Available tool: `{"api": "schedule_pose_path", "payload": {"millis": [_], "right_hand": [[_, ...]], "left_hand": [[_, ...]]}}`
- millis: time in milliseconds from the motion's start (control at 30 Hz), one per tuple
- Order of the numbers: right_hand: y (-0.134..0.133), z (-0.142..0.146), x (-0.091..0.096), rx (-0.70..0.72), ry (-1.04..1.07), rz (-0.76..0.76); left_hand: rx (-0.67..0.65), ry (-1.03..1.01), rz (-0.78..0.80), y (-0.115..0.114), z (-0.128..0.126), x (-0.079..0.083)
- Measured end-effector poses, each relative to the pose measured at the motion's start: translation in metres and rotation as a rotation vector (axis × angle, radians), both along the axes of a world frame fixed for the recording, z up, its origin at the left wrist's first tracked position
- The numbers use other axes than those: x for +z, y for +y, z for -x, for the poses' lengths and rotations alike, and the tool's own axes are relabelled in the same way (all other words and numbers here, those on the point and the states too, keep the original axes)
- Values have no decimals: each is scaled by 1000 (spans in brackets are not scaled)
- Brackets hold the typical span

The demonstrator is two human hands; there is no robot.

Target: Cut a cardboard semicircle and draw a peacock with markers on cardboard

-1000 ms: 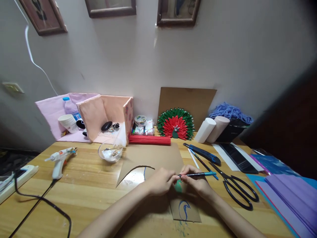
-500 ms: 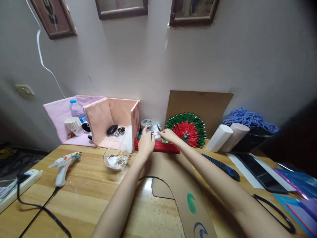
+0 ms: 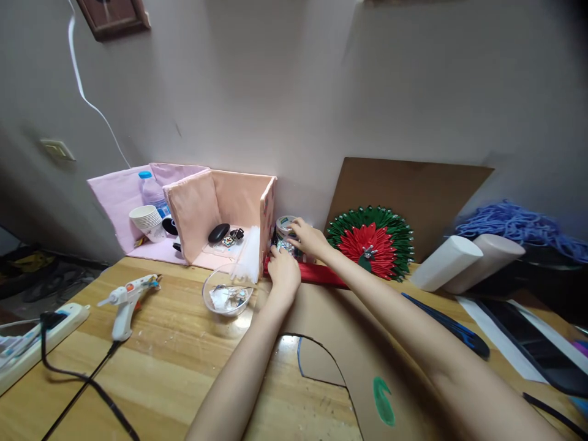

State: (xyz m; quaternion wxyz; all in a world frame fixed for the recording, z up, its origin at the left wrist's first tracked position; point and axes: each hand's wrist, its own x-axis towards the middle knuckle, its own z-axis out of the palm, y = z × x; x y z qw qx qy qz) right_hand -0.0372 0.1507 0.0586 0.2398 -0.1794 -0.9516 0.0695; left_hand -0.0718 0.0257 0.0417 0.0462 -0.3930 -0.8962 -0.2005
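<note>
Both of my hands reach to the back of the table, beside the peach fabric-covered box (image 3: 190, 208). My left hand (image 3: 283, 272) is over the left end of a long red strip (image 3: 321, 274), its fingertips bent down among small items and mostly hidden. My right hand (image 3: 311, 239) hovers beside a white roll of tape (image 3: 285, 224), fingers apart and nothing visible in them. Small patterned items between the hands are too blurred to name. Under my forearms lies a curved cardboard piece (image 3: 331, 318) with a green painted mark (image 3: 383, 401).
A glue gun (image 3: 128, 303) and a power strip (image 3: 59, 337) lie left. A clear bowl (image 3: 227, 291) holds scraps. Behind my right hand, a red and green petalled decoration (image 3: 371, 244) leans on a cardboard sheet (image 3: 413, 190). A blue-black cutter (image 3: 448, 327) and white rolls (image 3: 448, 263) lie right.
My view has tilted down and turned slightly left. My left hand has moved down toward the red strip's end; my right hand has lifted toward the tape roll, its fingers more spread.
</note>
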Motion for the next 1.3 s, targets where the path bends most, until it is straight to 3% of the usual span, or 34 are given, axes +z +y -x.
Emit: {"api": "schedule_pose_path", "payload": {"millis": [133,367,500,667,933,1067,1167,1300], "right_hand": [[14,2,12,14,-21,-1],[29,-23,43,-37,330,158],[31,-32,38,-24,333,158],[31,-36,34,-86,363,170],[26,-34,35,-52,343,167],[18,-32,24,-107,317,124],[12,-32,12,-153,280,125],[6,-25,-2,-112,187,156]], "left_hand": [[12,2,9,-1,1,-2],[26,-6,14,-4,3,6],[-68,35,-63,-3,-3,5],[-244,35,-31,0,-2,-7],[-248,-37,-142,0,3,-11],[-203,-72,-404,-1,3,6],[-150,-24,-702,-9,3,31],[-127,24,-996,-30,-1,68]]}}
